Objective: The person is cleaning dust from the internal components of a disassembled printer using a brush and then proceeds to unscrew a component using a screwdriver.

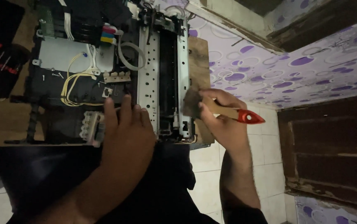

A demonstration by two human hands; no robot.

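Here, right hand closed around light paintbrush, soft bristles at opened printer frame; best gripped on stiff wooden handle. Left hand, fingers spread flat, pressing printer on wooden board.

An opened printer lies on a wooden board, its metal frame, yellow wires and colour ink tanks exposed. The person's left hand rests flat on the printer's near edge, fingers spread over the dark inner parts. The right hand grips a paintbrush with a wooden handle and red tip, its bristles touching the right side of the metal frame. Purple-patterned wall covering sits beyond, with pale floor tiles below.
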